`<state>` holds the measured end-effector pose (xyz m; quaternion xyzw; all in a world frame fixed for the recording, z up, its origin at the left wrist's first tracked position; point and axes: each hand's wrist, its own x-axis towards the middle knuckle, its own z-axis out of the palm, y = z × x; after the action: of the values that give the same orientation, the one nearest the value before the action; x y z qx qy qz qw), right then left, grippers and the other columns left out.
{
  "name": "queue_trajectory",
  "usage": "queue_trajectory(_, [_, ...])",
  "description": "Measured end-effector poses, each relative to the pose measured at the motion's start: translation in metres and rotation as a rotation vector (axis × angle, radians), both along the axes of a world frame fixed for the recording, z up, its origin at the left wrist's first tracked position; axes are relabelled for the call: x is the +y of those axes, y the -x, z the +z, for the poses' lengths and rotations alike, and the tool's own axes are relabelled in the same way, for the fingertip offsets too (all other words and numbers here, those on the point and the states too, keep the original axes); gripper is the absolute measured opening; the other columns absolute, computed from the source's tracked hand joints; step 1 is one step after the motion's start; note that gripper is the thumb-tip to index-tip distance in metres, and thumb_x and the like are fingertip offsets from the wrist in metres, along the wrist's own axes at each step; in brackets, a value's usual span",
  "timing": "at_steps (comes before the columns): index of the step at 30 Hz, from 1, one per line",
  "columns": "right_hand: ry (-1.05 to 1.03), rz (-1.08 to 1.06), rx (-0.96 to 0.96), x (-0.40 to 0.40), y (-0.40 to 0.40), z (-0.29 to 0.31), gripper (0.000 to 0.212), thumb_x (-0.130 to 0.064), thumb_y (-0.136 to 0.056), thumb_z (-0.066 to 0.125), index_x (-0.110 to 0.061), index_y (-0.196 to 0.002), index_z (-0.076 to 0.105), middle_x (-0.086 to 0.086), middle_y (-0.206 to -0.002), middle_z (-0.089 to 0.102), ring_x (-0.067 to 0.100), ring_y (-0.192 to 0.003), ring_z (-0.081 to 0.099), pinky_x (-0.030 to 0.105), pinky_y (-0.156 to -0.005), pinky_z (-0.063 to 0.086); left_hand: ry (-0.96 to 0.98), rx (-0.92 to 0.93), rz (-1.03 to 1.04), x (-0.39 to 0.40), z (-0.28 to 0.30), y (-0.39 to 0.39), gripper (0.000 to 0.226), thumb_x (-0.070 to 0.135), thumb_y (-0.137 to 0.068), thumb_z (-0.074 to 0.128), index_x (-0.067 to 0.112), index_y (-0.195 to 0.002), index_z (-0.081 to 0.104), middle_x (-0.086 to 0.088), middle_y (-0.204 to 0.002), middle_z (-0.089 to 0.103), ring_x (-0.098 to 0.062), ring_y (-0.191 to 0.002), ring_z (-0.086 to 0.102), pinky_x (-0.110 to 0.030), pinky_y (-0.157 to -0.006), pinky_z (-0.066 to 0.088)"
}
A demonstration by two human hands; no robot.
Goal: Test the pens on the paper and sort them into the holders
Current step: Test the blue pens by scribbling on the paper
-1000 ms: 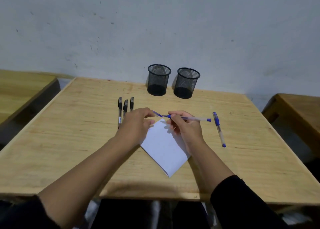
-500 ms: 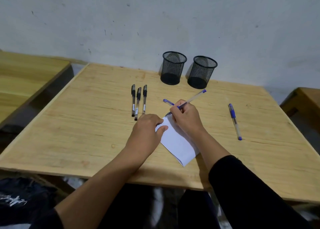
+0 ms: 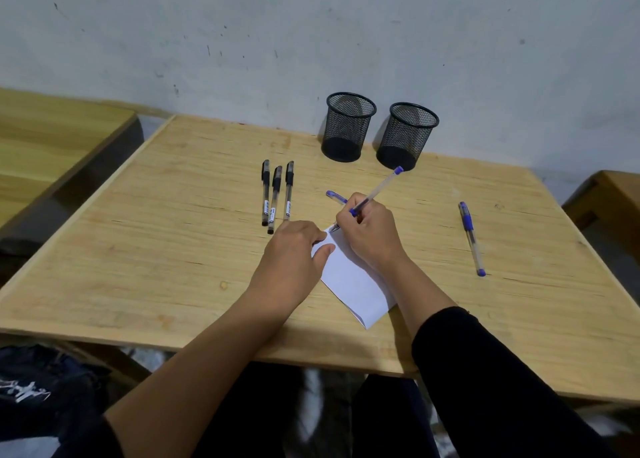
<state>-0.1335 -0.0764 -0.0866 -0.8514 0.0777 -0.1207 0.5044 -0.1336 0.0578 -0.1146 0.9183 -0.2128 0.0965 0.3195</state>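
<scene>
Compared with a second ago, when the right hand had the blue pen lying nearly flat above the paper and the left hand was up at its cap end, the pen is now tipped up in a normal writing grip with its tip down on the top corner of the sheet. The blue cap is off and lying on the table just past the right hand's knuckles. The view has shifted too, so everything sits further right in frame.

Setting-wise it's a plain light wooden table pushed against a scuffed whitish wall, with other wooden tables off to either side.

So the right hand's fingers are curled round the pen barrel, pinching it low down, back end pointing up toward the right holder. The left hand is relaxed and flat, fingers and thumb pressing the paper's left edge, gripping nothing. Three black pens lie side by side just beyond the left hand's fingertips. Another capped blue pen lies well off to the right of the right hand. The left holder stands just beside the right one at the back by the wall.
</scene>
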Motion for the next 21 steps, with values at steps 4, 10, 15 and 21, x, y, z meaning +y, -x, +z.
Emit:
queue_trajectory(4, [-0.003,0.011,-0.011,0.0009,0.0003,0.0007,0.017,-0.005,-0.086,0.051,-0.005,-0.070,0.050,0.003,-0.056,0.041,0.010,-0.052,0.035,0.006,-0.046,0.033,0.000,-0.001,-0.005,0.0001,0.0002,-0.0004,0.029,0.029,-0.088,0.058,0.010,-0.109,0.065,-0.003,-0.109,0.067,-0.018,-0.105,0.053,-0.022,-0.086,0.037])
queue_trajectory(10, [0.015,-0.015,-0.023,0.0016,-0.0010,-0.0010,0.016,-0.005,-0.086,0.052,-0.005,-0.070,0.050,0.004,-0.056,0.042,0.010,-0.052,0.036,0.006,-0.045,0.032,0.007,0.002,0.000,0.0000,-0.0007,-0.0010,0.028,0.029,-0.088,0.058,0.011,-0.108,0.065,-0.002,-0.108,0.067,-0.018,-0.104,0.053,-0.018,-0.083,0.032])
queue_trajectory(15, [0.022,-0.053,-0.030,0.0010,-0.0016,-0.0010,0.024,-0.006,-0.086,0.052,-0.011,-0.064,0.045,0.003,-0.057,0.042,0.010,-0.051,0.036,0.006,-0.045,0.033,0.006,0.000,0.002,0.0000,-0.0011,-0.0020,0.029,0.030,-0.088,0.058,0.011,-0.108,0.065,-0.001,-0.108,0.067,-0.017,-0.105,0.052,-0.017,-0.082,0.032])
queue_trajectory(21, [0.012,-0.052,-0.032,0.0015,-0.0008,0.0000,0.018,-0.005,-0.087,0.052,-0.006,-0.069,0.047,0.004,-0.059,0.042,0.009,-0.051,0.036,0.005,-0.045,0.032,0.005,-0.011,0.001,-0.0002,-0.0014,-0.0017,0.030,0.030,-0.088,0.058,0.011,-0.109,0.065,-0.002,-0.109,0.066,-0.017,-0.106,0.052,-0.017,-0.083,0.031])
